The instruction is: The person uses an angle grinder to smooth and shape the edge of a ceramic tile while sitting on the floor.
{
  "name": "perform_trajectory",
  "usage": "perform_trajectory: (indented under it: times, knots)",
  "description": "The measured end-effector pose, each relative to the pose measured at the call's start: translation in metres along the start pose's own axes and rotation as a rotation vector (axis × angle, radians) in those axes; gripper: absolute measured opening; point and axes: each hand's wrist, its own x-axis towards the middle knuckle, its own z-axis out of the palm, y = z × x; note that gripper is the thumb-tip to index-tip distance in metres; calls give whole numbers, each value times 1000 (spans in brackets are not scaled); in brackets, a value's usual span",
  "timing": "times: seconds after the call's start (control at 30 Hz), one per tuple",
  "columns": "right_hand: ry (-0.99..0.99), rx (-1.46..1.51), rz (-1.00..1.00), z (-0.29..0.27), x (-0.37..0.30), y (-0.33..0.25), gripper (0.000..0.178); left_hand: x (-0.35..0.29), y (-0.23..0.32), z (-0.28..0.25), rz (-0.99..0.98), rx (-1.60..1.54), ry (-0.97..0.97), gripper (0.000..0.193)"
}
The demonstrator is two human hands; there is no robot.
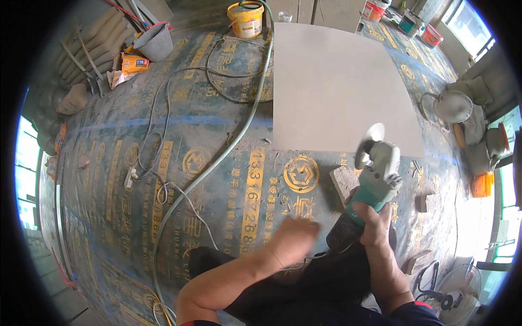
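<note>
My right hand [376, 224] grips a green and grey angle grinder [378, 182] by its body, raised above the near edge of a large pale grey tile [342, 89]. The grinder's thin round disc [374, 133] points up and away from me. Left of the grinder, my left hand [295, 239] is in the air in front of my knees, smeared by motion, so its fingers cannot be made out. A rough block [345, 182] lies partly behind the grinder, close to the tile's near edge.
A green hose [228, 149] and a grey cable [163, 103] snake over the printed floor covering. A yellow bucket [244, 22] stands at the far side, a grey bucket [154, 42] at far left. More blocks [429, 202] and a fan [457, 288] are on the right.
</note>
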Motion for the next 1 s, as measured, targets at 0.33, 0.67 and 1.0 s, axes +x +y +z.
perform_trajectory:
  times: [0.33,0.67,1.0]
  knots:
    - [-62,-708,62,44,-25,59,63,42,-180,-79,-522,-961,726,37]
    - [-64,-951,205,84,-7,61,66,79,-209,-61,-306,-1356,573,29]
    - [-86,-999,231,94,-5,67,72,80,-220,-61,-220,-1553,496,21]
